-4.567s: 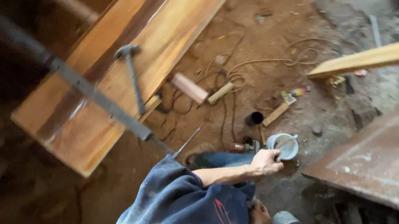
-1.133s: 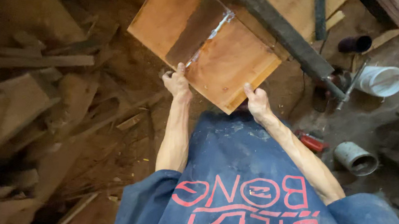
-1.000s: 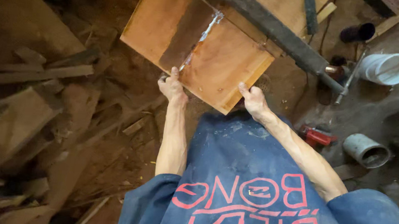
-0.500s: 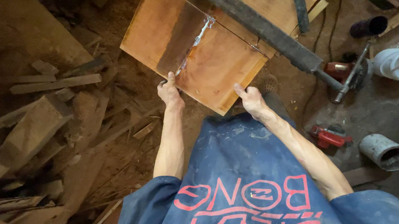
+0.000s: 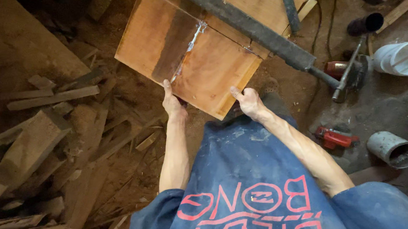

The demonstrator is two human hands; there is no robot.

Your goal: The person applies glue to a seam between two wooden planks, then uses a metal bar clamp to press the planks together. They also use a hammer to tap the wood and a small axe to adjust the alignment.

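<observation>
Hands, two: left hand (image 5: 172,103) and right hand (image 5: 247,101) gripping one board (image 5: 189,55).

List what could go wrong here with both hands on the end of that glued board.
1. The left hand and right hand grip the board only at its end edge; the wet glue line may smear or the joint may shift if it tilts.
2. The heavy bar clamp lies across the board and could slide off.
3. Scrap wood and a red tool underfoot invite a stumble.
</observation>
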